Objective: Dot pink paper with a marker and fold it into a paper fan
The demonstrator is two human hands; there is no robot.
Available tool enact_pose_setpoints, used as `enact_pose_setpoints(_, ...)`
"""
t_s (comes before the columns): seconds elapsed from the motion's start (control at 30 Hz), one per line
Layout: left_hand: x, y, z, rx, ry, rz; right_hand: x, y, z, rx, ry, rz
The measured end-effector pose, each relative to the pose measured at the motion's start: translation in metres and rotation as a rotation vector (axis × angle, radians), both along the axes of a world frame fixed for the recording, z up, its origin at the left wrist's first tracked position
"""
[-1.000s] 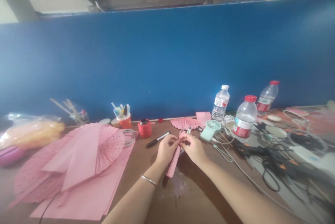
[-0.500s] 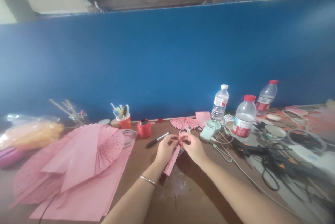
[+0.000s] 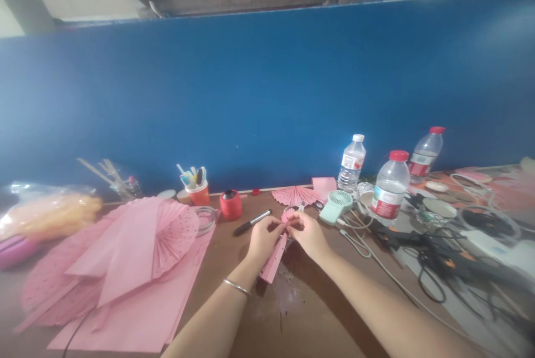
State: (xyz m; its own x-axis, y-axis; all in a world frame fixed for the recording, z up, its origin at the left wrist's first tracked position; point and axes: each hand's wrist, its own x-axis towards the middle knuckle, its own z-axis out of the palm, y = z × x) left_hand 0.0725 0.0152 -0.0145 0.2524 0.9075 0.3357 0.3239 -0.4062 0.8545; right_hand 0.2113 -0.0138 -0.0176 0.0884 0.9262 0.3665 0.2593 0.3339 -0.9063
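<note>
Between my hands is a pleated strip of pink paper (image 3: 275,260) with small punched holes, folded narrow and slanting toward me. My left hand (image 3: 264,240) pinches it near its middle with thumb and forefinger. From the other side my right hand (image 3: 308,236) pinches the same spot, its fingertips meeting those of the left. The far end of the strip pokes out beyond the fingers. What lies exactly under the fingertips is hidden. A black and silver pen (image 3: 252,223) rests just left of my left hand.
Pink pleated fans (image 3: 175,235) and sheets (image 3: 137,319) pile at the left. Beyond my hands lie another pink fan (image 3: 295,196) and a red round container (image 3: 230,205). To the right are a mint handheld fan (image 3: 336,207), water bottles (image 3: 390,188) and tangled cables (image 3: 432,269).
The near end of the pleated paper has spread slightly and shifted a little left. Both hands stay at nearly the same place, still pinching.
</note>
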Motion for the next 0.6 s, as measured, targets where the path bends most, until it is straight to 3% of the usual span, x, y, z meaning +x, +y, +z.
enact_pose_setpoints(0.23, 0.0, -0.004, 0.004, 0.07, 0.078, -0.027, 0.001, -0.001, 0.002, -0.008, 0.007, -0.036)
enact_pose_setpoints(0.47, -0.001, -0.011, 0.012, 0.36, 0.334, -0.11, 0.002, 0.002, -0.002, -0.014, 0.019, -0.023)
enact_pose_setpoints(0.6, -0.001, -0.013, 0.013, 0.324, 0.303, -0.081, 0.002, 0.002, -0.002, -0.008, 0.029, -0.016)
